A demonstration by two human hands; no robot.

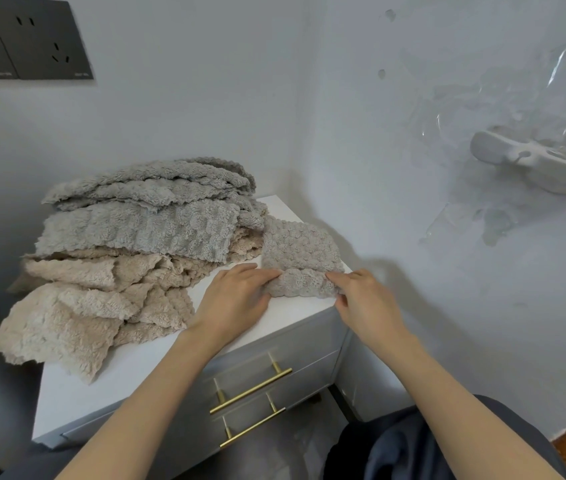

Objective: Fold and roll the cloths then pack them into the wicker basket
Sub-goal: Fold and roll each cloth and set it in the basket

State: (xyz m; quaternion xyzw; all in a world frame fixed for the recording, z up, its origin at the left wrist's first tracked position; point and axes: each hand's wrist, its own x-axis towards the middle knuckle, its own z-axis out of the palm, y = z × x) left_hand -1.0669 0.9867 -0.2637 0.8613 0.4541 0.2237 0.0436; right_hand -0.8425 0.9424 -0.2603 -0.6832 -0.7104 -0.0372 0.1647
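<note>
A folded grey fluffy cloth (297,249) lies as a narrow strip on the right end of the white cabinet top (156,362). Its near end is turned up into a small roll (304,284). My left hand (236,299) grips the roll's left end and my right hand (361,299) pinches its right end. A heap of loose cloths fills the left of the top: grey cloths (149,206) above, beige cloths (91,303) below, one beige corner hanging over the front edge. No wicker basket is in view.
The cabinet has grey drawers with brass bar handles (252,389) and stands in a wall corner. Dark wall sockets (25,39) sit at the upper left. A white fixture (531,164) under clear plastic film sticks out of the right wall.
</note>
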